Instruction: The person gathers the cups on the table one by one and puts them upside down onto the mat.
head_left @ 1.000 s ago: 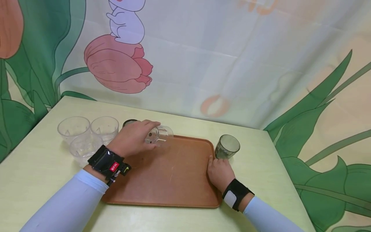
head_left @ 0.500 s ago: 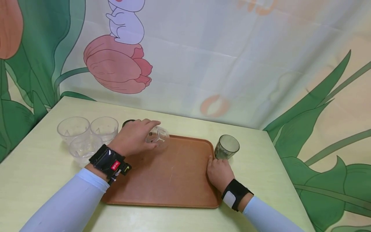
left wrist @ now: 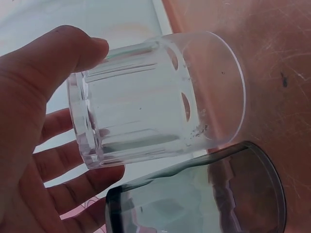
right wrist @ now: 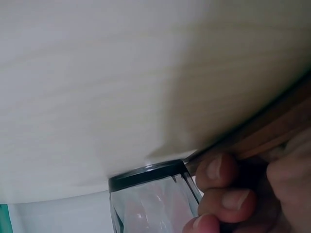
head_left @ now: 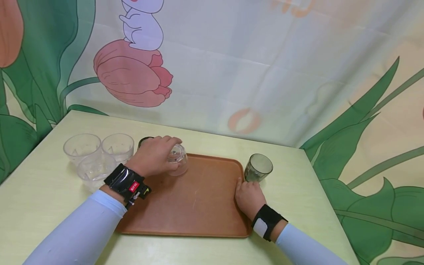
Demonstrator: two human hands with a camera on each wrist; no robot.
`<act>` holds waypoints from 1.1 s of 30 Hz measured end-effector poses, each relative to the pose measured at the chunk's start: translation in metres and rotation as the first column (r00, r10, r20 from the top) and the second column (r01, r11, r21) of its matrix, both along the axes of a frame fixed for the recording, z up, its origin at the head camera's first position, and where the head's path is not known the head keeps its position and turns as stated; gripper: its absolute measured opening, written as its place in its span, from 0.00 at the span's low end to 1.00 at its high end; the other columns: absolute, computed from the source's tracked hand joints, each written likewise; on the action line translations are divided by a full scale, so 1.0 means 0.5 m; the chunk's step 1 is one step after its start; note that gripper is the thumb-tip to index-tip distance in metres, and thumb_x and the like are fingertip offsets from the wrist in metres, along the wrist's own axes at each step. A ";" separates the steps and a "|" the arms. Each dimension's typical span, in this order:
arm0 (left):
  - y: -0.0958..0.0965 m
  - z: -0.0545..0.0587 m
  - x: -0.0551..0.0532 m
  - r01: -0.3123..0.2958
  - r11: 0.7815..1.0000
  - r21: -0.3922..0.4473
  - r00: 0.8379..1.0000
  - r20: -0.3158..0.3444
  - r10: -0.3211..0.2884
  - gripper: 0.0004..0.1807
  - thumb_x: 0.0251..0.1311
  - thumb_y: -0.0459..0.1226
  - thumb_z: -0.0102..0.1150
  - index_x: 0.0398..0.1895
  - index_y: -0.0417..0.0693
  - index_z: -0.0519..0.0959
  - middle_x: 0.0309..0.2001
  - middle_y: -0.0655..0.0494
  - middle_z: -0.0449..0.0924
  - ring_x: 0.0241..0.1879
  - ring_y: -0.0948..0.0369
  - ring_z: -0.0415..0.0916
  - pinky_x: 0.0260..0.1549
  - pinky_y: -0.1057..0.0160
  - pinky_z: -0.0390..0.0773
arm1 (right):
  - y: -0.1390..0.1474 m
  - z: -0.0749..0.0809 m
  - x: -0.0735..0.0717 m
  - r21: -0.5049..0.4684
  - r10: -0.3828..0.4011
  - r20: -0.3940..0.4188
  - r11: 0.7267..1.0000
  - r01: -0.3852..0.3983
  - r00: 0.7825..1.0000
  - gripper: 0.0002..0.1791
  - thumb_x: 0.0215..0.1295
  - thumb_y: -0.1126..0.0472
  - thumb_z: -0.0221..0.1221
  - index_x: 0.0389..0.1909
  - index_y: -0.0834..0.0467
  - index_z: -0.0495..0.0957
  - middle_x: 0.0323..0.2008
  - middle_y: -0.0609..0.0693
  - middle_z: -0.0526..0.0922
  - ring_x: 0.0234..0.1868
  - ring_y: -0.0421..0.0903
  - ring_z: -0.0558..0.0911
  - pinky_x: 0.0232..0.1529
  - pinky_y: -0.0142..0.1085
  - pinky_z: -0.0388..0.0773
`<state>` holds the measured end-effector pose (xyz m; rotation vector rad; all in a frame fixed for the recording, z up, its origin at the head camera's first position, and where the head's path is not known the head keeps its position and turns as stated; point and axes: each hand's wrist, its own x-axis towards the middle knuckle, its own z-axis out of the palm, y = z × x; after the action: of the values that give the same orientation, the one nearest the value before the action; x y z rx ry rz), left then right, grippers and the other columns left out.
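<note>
- Printed backdrop (head_left: 212,73) with tulips, leaves and a white cartoon animal hangs behind a pale wood-look table (head_left: 298,191).
- Brown rectangular tray (head_left: 198,206) lies on the table, its surface scratched.
- Left hand (head_left: 154,156) grips 1 clear tumbler (left wrist: 141,97) near its base, thumb on 1 side and fingers on the other, above the tray's far left part.
- 1 second ago that tumbler lay nearly sideways, mouth to the right; 0.5 seconds ago it was partly tipped; now its base faces up and its mouth points down at the tray. Whether the rim touches the tray, I cannot tell.
- Just beside it, mouth down on the tray, is 1 dark-tinted glass (left wrist: 175,208), mostly hidden by the left hand in the head view.
- Right hand (head_left: 250,198) holds the tray's right rim with curled fingers, as in both earlier frames.
- 1 smoky green glass (head_left: 258,169) stands upright on the table, just beyond those fingers, unmoved.
- 3 clear tumblers (head_left: 96,169) stay clustered on the table left of the tray.
</note>
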<state>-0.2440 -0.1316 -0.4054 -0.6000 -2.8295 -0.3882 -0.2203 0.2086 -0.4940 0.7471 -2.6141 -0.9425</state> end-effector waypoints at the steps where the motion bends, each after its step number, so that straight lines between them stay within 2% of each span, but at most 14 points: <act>1: 0.000 -0.001 0.000 -0.001 1.000 -0.002 1.000 0.001 0.001 0.40 0.51 0.55 0.71 0.64 0.45 0.74 0.52 0.45 0.83 0.47 0.49 0.81 0.44 0.46 0.82 | 0.000 -0.001 0.000 0.001 -0.001 0.001 1.000 0.001 1.000 0.20 0.72 0.59 0.52 0.58 0.63 0.81 0.27 0.56 0.81 0.27 0.51 0.81 0.30 0.42 0.78; 5: -0.001 -0.009 -0.001 -0.004 1.000 0.000 1.000 0.003 0.004 0.40 0.50 0.55 0.72 0.64 0.45 0.75 0.51 0.45 0.83 0.48 0.50 0.81 0.45 0.46 0.82 | 0.000 -0.001 0.002 0.006 0.003 -0.006 1.000 -0.003 1.000 0.20 0.72 0.59 0.52 0.58 0.63 0.80 0.27 0.55 0.81 0.27 0.51 0.81 0.30 0.42 0.77; 12: 0.001 -0.018 -0.008 -0.012 1.000 -0.011 1.000 0.017 0.012 0.38 0.53 0.55 0.69 0.64 0.46 0.74 0.51 0.46 0.83 0.48 0.51 0.81 0.46 0.45 0.81 | -0.001 0.004 0.012 -0.015 0.046 -0.097 0.999 -0.048 0.994 0.18 0.69 0.58 0.55 0.54 0.61 0.84 0.24 0.54 0.81 0.23 0.48 0.80 0.26 0.39 0.75; 19: 0.006 -0.020 -0.012 -0.022 1.000 -0.010 0.999 0.032 0.022 0.36 0.55 0.54 0.68 0.64 0.47 0.74 0.54 0.47 0.82 0.52 0.51 0.80 0.52 0.43 0.78 | 0.001 0.003 0.010 0.001 0.040 -0.087 0.999 -0.041 0.995 0.19 0.70 0.59 0.53 0.55 0.61 0.83 0.24 0.54 0.80 0.24 0.49 0.79 0.27 0.40 0.75; 25: 0.010 -0.024 -0.018 0.009 1.000 0.009 1.000 0.010 -0.009 0.32 0.55 0.54 0.70 0.60 0.49 0.78 0.54 0.49 0.82 0.54 0.51 0.79 0.59 0.44 0.74 | 0.001 0.002 0.009 -0.004 0.041 -0.089 0.999 -0.041 0.995 0.19 0.70 0.59 0.53 0.55 0.61 0.83 0.24 0.54 0.80 0.24 0.49 0.79 0.27 0.40 0.75; 33: 0.012 -0.031 -0.025 0.022 1.000 0.017 1.000 0.017 -0.022 0.32 0.54 0.53 0.71 0.60 0.48 0.78 0.55 0.48 0.82 0.55 0.50 0.78 0.61 0.45 0.72 | -0.001 0.004 0.011 0.006 0.054 -0.110 0.999 -0.054 0.992 0.18 0.69 0.58 0.54 0.54 0.60 0.84 0.23 0.53 0.80 0.23 0.48 0.78 0.25 0.39 0.74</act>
<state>-0.2563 -0.1257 -0.4209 -0.6282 -2.8350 -0.4226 -0.2147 0.2081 -0.4917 0.7409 -2.4849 -0.9450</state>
